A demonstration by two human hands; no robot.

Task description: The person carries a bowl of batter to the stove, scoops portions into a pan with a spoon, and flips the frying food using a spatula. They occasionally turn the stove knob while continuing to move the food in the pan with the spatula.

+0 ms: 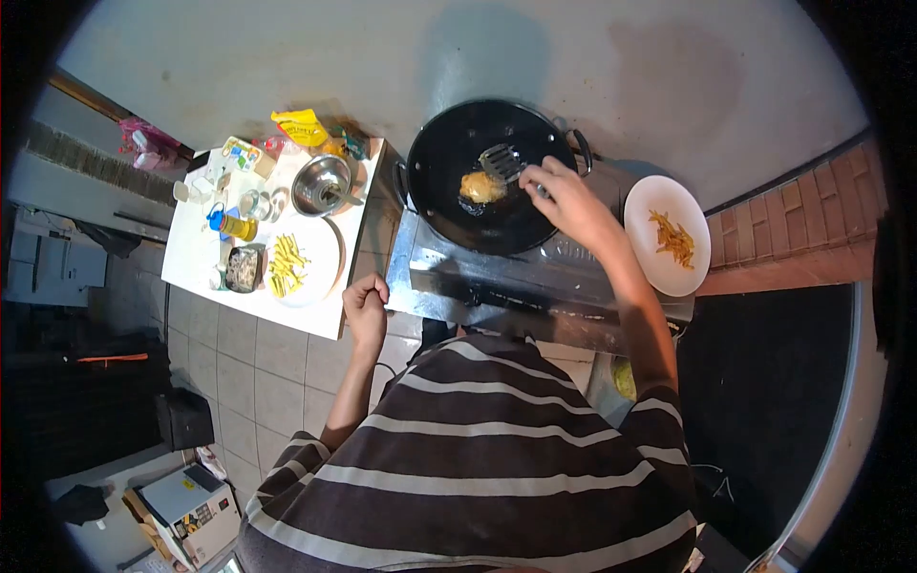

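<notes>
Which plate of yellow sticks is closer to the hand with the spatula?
The plate right of the stove, beside the right hand; the other plate sits on the left table.

I see my right hand (564,196) holding a slotted spatula (503,162) against a golden lump (480,186), perhaps batter, in the black wok (449,143). My left hand (366,307) rests fisted beside the stove (497,277).
</notes>
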